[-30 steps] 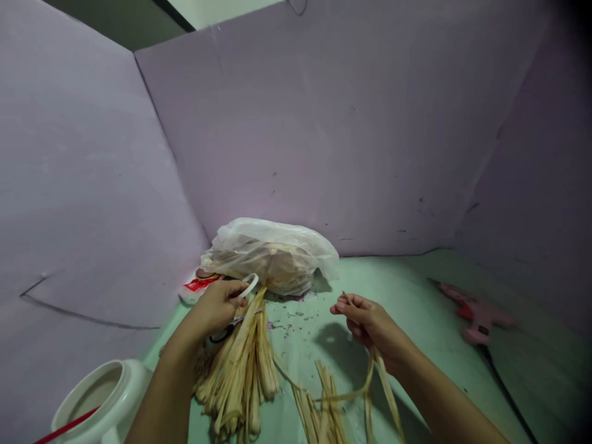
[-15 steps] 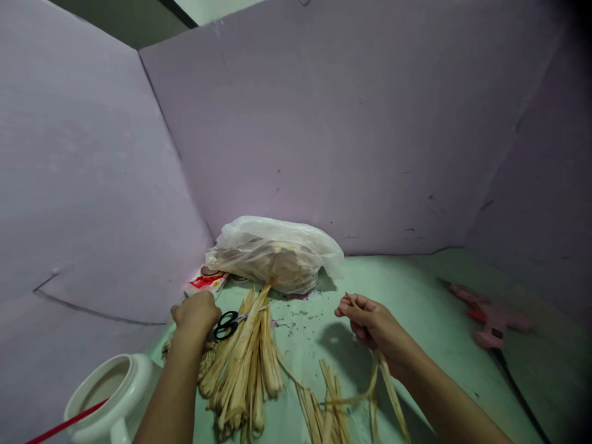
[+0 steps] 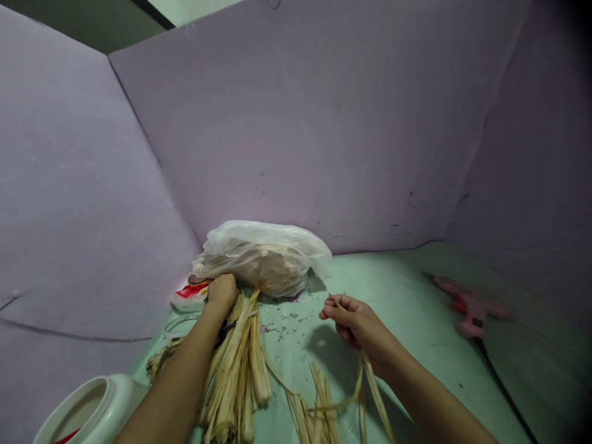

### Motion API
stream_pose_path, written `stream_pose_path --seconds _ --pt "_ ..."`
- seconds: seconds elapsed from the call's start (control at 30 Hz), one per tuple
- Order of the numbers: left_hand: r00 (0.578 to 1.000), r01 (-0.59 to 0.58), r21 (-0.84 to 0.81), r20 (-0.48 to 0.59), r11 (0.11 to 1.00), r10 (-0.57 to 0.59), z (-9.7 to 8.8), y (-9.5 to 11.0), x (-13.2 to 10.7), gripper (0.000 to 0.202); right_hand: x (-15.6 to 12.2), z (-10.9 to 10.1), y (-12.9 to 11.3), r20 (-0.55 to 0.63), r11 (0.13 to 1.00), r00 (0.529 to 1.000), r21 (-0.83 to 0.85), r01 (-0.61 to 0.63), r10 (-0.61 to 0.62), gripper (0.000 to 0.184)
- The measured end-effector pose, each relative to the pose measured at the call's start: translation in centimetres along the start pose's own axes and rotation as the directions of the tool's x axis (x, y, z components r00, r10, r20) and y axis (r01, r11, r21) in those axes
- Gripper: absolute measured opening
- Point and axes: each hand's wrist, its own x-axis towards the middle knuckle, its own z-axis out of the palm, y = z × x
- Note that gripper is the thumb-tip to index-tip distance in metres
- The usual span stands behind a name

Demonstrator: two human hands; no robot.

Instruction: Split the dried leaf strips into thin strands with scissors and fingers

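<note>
My left hand is closed in a fist between the plastic bag and the top of a bundle of dried plant strips. Its fingertips are hidden, so I cannot see what they hold. Black-handled scissors lie on the bundle, partly covered by my left forearm. My right hand pinches the thin end of a dried strip above the green table. More of that strip hangs below the palm. Several loose strips lie in front of it.
A translucent plastic bag rests against the back panel. A red-and-white packet, a pale ring and a white pot stand left. A pink glue gun with a black cord lies right. Scraps dot the green table.
My left hand has moved right and away from me, from beside the packet to the top of the bundle, its arm now covering the scissors. My right hand keeps its pinch. The view has shifted slightly.
</note>
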Motion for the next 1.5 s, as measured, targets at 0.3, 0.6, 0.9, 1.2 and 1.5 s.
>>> stream_pose_path --seconds 0.3,0.6,0.9,1.2,1.5 --pt "0.996 -0.087 0.015 0.033 0.996 0.087 -2.3 -1.1 -1.4 0.017 -0.4 0.4 0.2 0.013 1.000 1.000 -0.021 -0.018 0.018 0.026" --pt "0.994 -0.108 -0.092 0.008 0.990 0.109 -8.7 -4.0 -6.3 0.014 -0.8 0.8 0.2 0.011 1.000 1.000 -0.026 -0.004 0.005 0.022" --pt "0.949 -0.218 -0.956 -0.161 0.196 0.272 -9.2 6.3 -12.3 0.014 -0.7 -0.6 -1.1 -0.144 0.976 0.970 0.070 0.207 -0.195 0.023" --pt "0.975 -0.135 -0.989 -0.121 0.064 0.185 -4.2 14.7 -12.9 0.007 0.3 -0.7 0.5 -0.178 0.940 0.929 -0.168 0.296 -0.325 0.041" --pt "0.881 -0.135 -0.990 -0.141 -0.045 0.451 -3.4 13.5 -12.0 0.025 0.5 -1.1 1.0 -0.215 0.939 0.922 -0.195 0.283 -0.323 0.048"
